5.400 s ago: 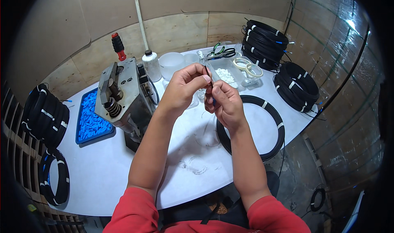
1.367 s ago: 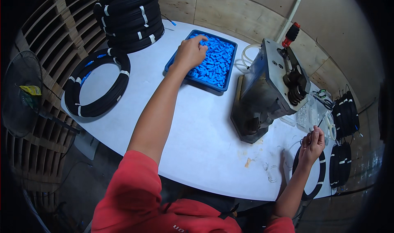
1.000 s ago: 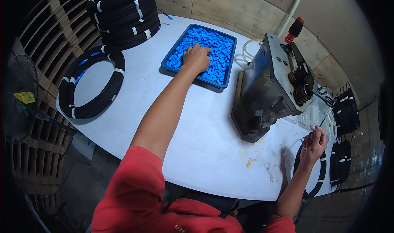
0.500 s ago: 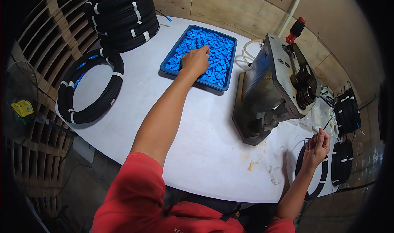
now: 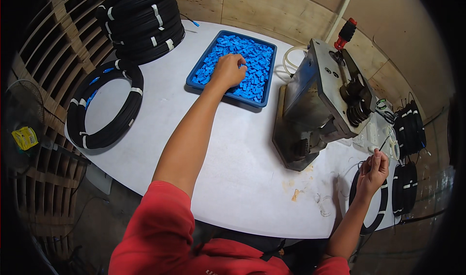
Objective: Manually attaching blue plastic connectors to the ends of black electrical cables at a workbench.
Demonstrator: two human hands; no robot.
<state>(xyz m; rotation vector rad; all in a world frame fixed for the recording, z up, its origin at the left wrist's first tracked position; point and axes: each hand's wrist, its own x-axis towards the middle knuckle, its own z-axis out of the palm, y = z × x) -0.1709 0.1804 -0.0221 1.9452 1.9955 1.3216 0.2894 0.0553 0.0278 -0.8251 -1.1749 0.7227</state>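
My left hand reaches into a blue tray heaped with small blue plastic pieces, probably connector housings. Its fingers curl down at the pile; the fingertips are partly hidden, so what they hold, if anything, does not show. At the right, above the table edge, my right hand is closed with thumb and finger pinched on a thin black cable. The cable's short dark end sticks up past the fingertips. Below that hand lies a black cable coil.
A heavy metal press with a red-and-black handle stands between tray and right hand. Stacked black cable coils and a single coil occupy the left. More coils hang or lie at far right. A pale hose runs behind the press.
My left hand has shifted slightly left in the view, its fingers turning a little over the blue pieces. My right hand keeps its pinch, with more of the cable end showing. The view has shifted slightly.
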